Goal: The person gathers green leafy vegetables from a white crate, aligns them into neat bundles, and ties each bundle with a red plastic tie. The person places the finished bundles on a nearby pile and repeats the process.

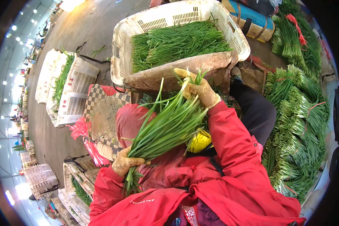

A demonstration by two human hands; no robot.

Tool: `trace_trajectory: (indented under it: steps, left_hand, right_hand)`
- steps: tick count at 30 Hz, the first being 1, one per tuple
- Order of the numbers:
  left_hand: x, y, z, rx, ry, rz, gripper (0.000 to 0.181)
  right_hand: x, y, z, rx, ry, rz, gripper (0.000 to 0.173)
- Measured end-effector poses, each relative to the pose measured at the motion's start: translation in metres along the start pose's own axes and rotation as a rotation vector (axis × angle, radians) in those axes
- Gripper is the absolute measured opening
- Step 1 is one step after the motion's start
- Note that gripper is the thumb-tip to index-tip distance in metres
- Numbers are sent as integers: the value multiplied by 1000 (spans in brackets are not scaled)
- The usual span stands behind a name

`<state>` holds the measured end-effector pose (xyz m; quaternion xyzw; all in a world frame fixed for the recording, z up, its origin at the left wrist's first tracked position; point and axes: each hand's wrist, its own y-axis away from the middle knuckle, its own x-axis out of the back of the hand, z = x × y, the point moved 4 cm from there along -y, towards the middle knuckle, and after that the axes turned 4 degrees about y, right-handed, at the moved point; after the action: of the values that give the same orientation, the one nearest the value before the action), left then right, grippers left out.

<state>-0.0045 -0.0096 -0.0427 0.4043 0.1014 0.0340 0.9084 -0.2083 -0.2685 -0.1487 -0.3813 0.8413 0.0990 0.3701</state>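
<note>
A loose bunch of green Chinese chives (pixel 166 124) lies slantwise across my lap, held at both ends. My left hand (pixel 128 162), in a soiled yellowish glove, is closed round the leafy end at the lower left. My right hand (pixel 199 89), gloved the same way, grips the other end at the upper right, with one finger stretched out to the left. Just beyond it stands a white plastic crate (pixel 120 56) with a brown sheet over its near rim. More chives (pixel 183 42) lie in layers inside the crate.
Tied chive bundles (pixel 293 135) are heaped at the right. A checkered board (pixel 104 115) with pink-red ties (pixel 91 141) sits at the left. Farther left stand white crates (pixel 76 90) holding greens. A blue-topped box (pixel 251 22) is at the upper right, and a yellow item (pixel 200 141) lies below the bunch.
</note>
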Motion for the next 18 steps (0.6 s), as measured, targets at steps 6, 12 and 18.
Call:
trace_trajectory:
  steps: [6, 12, 18]
  left_hand:
    - [10, 1, -8, 4, 125, 69, 36]
    - [29, -3, -23, 20, 129, 51, 38]
    - [42, 0, -13, -175, 213, 167, 42]
  right_hand:
    - [65, 5, -20, -95, 159, 466, 49]
    - [-21, -5, 43, -259, 928, 74, 89]
    - [-52, -8, -1, -118, -17, -71, 79]
